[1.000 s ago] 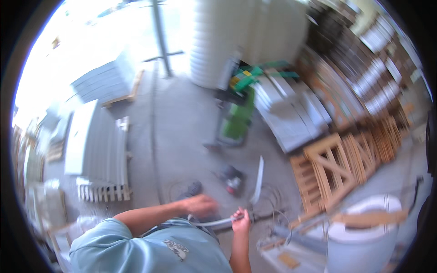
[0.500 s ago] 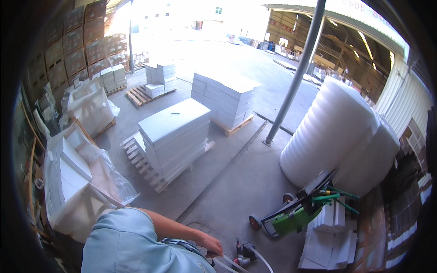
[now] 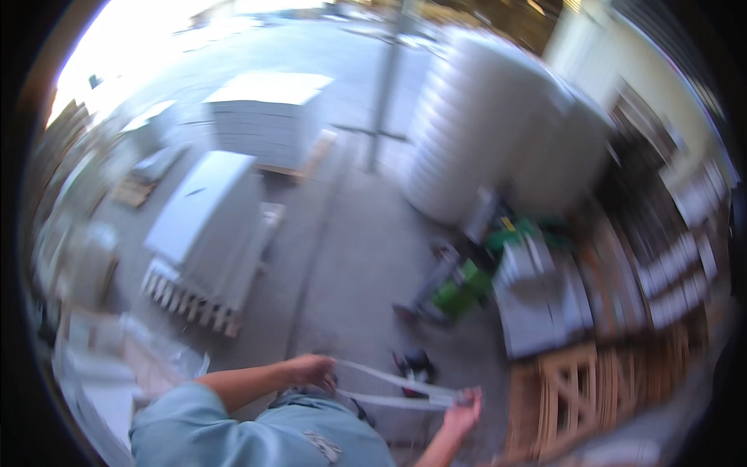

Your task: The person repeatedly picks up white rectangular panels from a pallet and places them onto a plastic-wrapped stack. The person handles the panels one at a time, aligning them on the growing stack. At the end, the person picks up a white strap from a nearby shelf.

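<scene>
White strap [image 3: 393, 389] pinched by both grips.

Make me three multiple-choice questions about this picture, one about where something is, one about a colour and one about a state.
1. Where is the green pallet truck?
A. Beside the big white rolls
B. On the stacked pallet at left
C. In the person's hands

2. What colour is the person's sleeve?
A. Red
B. Light blue
C. Black

3. How is the white strap held?
A. Lying loose on the floor
C. Rolled up in one hand
B. Stretched between both hands

Answers: 1 A, it stands on the floor by the white rolls. 2 B, the sleeve is light blue. 3 B, the left hand and right hand each grip an end.
</scene>
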The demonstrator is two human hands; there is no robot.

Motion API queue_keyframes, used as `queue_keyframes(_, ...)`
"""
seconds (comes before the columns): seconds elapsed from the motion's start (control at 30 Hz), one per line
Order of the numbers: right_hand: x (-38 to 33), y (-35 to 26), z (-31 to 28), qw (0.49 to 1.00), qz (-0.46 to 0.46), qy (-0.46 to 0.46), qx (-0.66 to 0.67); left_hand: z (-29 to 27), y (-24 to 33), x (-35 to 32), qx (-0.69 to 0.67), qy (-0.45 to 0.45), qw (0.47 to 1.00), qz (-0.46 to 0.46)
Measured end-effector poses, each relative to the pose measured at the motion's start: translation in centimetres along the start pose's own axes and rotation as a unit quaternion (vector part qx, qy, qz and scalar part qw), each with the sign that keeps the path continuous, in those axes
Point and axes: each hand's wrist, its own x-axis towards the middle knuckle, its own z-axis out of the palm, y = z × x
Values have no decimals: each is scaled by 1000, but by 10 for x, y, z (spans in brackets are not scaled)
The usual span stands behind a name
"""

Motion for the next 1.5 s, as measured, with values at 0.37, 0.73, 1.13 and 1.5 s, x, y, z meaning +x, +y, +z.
queue_keyframes(0.37, -61, 6, 42, 989, -95, 109, 29, -62, 15, 14, 4, 94, 995, 15)
queue_keyframes(0.73, -69, -16, 14, 977, -150, 152, 9, -64, 52, -3, 323, 149, 935, 14)
queue_keyframes(1.13, -104, 23, 60, 900, -201, 53, -382, -129, 47, -5, 386, 288, 875, 42)
queue_keyframes(1.5, -70, -21, 43, 977, -154, 139, -43, -80, 86, -24, 405, 166, 894, 100)
